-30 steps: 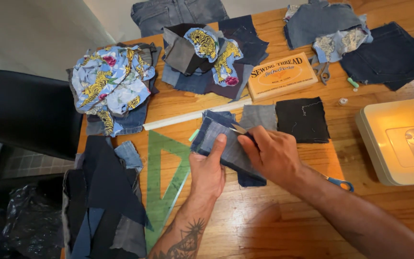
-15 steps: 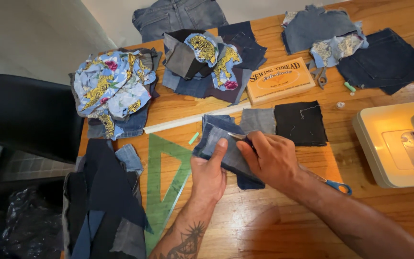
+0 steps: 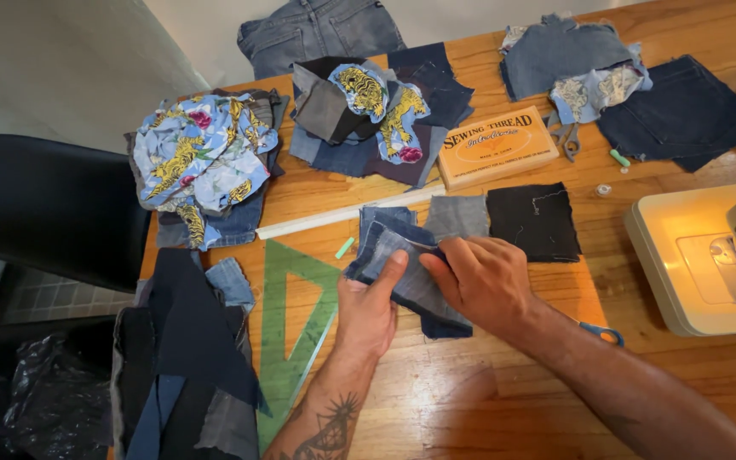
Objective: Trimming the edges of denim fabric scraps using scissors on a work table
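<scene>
Both my hands press on a small stack of blue denim patches lying on the wooden table. My left hand holds the stack's left edge, thumb laid across the top piece. My right hand pinches the same pieces from the right, fingers curled over the middle. A grey patch and a black patch lie just beyond my right hand. A darker denim piece sticks out under my right palm.
A green triangle ruler lies left of my left hand, a white ruler above it. Fabric piles sit at left and far. A wooden thread box, scissors, a sewing machine and a black chair surround the area.
My left thumb has slid up onto the top denim piece and my right fingers have shifted over the stack. The view has drifted slightly.
</scene>
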